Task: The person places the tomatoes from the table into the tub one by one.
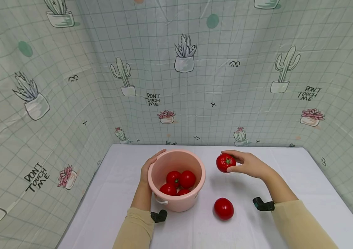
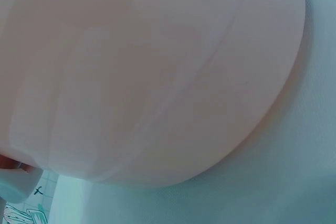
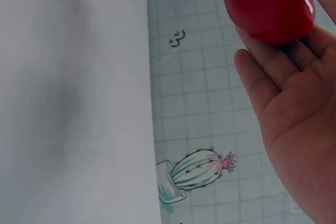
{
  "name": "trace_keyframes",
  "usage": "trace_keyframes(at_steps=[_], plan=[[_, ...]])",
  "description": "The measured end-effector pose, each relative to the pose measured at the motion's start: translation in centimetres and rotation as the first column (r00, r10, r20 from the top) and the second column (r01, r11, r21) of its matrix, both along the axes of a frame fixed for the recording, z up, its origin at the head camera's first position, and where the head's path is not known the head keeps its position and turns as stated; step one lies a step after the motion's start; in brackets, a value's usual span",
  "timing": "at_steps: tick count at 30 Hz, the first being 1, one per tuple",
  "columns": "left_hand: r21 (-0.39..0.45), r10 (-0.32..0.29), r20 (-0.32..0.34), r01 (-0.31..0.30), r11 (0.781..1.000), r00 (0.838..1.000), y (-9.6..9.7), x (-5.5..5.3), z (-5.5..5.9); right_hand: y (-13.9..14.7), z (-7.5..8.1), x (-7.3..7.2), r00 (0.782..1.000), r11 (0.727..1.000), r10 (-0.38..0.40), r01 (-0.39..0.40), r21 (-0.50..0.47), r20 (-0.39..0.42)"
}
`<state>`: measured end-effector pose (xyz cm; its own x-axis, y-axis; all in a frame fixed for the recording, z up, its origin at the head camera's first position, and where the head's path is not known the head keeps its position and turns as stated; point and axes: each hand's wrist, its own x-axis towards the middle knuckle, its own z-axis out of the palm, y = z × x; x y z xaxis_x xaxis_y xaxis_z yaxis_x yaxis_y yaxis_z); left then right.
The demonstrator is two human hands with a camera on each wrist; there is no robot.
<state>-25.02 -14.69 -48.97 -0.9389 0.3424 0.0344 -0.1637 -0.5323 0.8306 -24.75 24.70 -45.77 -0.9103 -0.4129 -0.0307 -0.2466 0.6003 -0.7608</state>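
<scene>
A pink bucket [image 1: 177, 204] stands on the white table, with several red tomatoes [image 1: 187, 179] lying inside it. My left hand [image 1: 147, 169] rests along the bucket's left outer side, its fingers reaching up to the rim; the thumb is hidden. The bucket's smooth pale wall [image 2: 136, 87] fills most of the left wrist view. To the right of the bucket, my right hand [image 1: 248, 164] grips a tomato [image 1: 226, 162] between thumb and fingers, raised over the table. That tomato [image 3: 268, 9] also shows at the top of the right wrist view. Another tomato [image 1: 224, 209] lies on the table nearer to me.
The white-covered table [image 1: 108, 193] ends at a patterned cloth backdrop [image 1: 195, 97], which also hangs along both sides. A white handle end [image 1: 161, 201] juts from the bucket's near left side. Black wrist cameras [image 1: 263, 204] sit at both sleeves.
</scene>
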Motion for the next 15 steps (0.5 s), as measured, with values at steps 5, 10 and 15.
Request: trace_keyframes(at_steps=[5, 10, 15], plan=[[-0.01, -0.002, 0.002, 0.002, 1.0, 1.0, 0.0, 0.0, 0.0, -0.6, 1.5, -0.8, 1.0, 1.0, 0.017, -0.016, 0.026, -0.025], [-0.004, 0.001, 0.011, -0.001, 1.0, 1.0, 0.1, 0.0, -0.1, -1.4, 3.0, -1.4, 0.999, 0.999, 0.042, -0.042, 0.007, -0.018], [-0.009, 0.01, 0.017, -0.01, 1.0, 1.0, 0.1, 0.0, -0.1, -2.5, 4.4, -2.0, 0.998, 0.998, 0.062, -0.062, 0.0, -0.006]])
